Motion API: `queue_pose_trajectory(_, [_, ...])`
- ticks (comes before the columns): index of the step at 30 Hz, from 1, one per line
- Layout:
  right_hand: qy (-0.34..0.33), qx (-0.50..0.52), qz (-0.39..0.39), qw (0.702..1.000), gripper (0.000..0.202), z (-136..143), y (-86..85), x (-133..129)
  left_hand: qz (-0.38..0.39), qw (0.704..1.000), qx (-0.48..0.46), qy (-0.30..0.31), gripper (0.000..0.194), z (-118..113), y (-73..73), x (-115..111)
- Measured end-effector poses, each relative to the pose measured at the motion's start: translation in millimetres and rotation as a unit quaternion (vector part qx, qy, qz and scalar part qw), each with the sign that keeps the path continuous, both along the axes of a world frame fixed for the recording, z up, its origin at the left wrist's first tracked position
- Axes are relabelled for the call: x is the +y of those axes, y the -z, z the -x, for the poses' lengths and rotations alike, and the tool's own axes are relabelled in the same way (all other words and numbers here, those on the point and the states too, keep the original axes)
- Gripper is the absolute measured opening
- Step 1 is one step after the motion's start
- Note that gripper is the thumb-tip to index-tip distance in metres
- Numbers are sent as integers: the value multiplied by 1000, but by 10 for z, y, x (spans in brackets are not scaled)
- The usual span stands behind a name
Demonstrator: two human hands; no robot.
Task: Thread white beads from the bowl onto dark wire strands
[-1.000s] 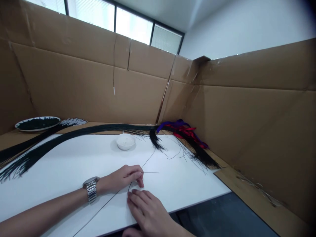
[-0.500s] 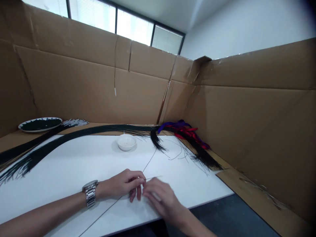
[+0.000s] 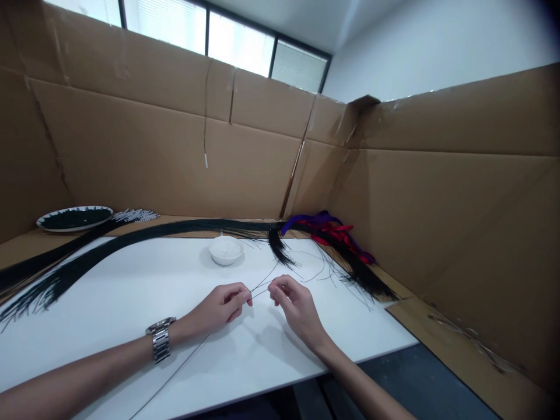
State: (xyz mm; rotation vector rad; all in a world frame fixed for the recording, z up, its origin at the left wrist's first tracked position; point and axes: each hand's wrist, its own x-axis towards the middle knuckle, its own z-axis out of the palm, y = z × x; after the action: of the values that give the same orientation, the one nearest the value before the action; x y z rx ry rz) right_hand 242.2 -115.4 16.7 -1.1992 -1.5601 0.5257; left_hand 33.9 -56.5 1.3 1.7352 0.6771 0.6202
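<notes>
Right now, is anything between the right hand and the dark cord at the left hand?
Nothing visible blocks the right hand from the dark cord at the left hand; only thin strands span the gap. The white bowl sits farther back.

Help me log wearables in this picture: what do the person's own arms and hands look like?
The left hand and right hand are ungloved, no rings visible. Both forearms show no sleeves. A silver watch with a metal link band circles the left wrist; the right wrist is bare.
</notes>
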Motion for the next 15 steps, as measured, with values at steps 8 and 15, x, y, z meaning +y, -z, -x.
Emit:
queue_pose_trajectory(8, [3,60,18,998,29,-30,-10,46,-32,999,35,-2,45,22,-50,-12])
queue_pose_trajectory(15, [-6,82,23,996,29,-61,2,52,-55,997,53,-1,42,28,-38,1])
